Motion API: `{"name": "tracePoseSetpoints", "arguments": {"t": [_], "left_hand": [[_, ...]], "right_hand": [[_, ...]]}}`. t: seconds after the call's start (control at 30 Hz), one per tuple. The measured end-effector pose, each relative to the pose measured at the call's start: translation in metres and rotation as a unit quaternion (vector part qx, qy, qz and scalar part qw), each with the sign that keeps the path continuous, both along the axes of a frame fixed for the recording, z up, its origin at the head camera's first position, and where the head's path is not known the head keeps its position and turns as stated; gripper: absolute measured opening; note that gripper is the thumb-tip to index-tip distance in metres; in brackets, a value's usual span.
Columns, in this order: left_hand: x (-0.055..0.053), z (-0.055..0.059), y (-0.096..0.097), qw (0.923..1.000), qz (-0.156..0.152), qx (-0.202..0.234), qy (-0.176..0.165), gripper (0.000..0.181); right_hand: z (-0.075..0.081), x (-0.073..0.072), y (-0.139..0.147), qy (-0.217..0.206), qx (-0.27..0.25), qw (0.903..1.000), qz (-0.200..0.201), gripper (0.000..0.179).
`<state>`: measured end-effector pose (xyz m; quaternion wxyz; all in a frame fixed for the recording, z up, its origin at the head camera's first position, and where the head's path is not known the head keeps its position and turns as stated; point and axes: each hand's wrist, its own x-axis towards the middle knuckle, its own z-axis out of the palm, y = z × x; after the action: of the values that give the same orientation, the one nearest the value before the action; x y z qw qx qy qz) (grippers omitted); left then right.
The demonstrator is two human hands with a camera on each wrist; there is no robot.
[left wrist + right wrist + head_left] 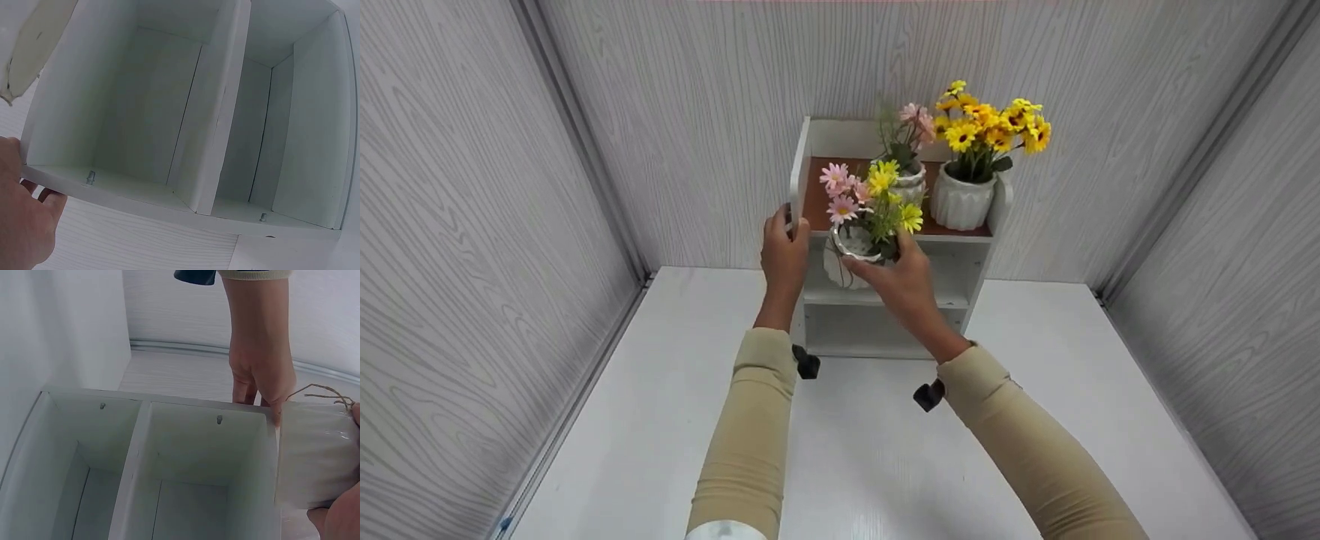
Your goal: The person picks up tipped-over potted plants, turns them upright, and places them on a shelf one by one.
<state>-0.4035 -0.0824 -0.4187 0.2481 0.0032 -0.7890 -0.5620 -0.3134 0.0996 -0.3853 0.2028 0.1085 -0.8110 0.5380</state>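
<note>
My right hand (pixel 904 281) holds a white ribbed flowerpot (pixel 844 271), thumb at the rim, in front of the upper part of a small white shelf unit (pixel 885 301). Pink daisies (pixel 841 208) and yellow flowers (pixel 883 178) rise from the pot, and a string hangs on its side. In the right wrist view the pot (pixel 315 455) is beside the unit's top end. My left hand (pixel 784 255) grips the unit's left side panel; the left wrist view shows its fingers (pixel 52 203) going behind that panel.
On the brown top board (pixel 816 195) stand a pot with yellow-orange flowers (pixel 964 199) at the right and a pot with pink flowers (pixel 913 184) behind the held one. Two white compartments lie below. Wood-grain walls (pixel 1207 187) enclose the white table (pixel 675 360).
</note>
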Motion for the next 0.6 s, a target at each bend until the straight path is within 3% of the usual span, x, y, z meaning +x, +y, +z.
{"name": "tracePoseSetpoints", "arguments": {"t": [0.17,0.6], "left_hand": [[0.001,0.003,-0.001,0.9998,-0.007,0.01,-0.019,0.055],[0.001,0.003,-0.002,0.9998,-0.006,-0.005,-0.016,0.058]], "right_hand": [[0.01,-0.013,-0.01,-0.001,-0.009,0.9999,-0.003,0.092],[0.026,-0.033,-0.025,-0.009,-0.011,0.9999,-0.006,0.1]]}}
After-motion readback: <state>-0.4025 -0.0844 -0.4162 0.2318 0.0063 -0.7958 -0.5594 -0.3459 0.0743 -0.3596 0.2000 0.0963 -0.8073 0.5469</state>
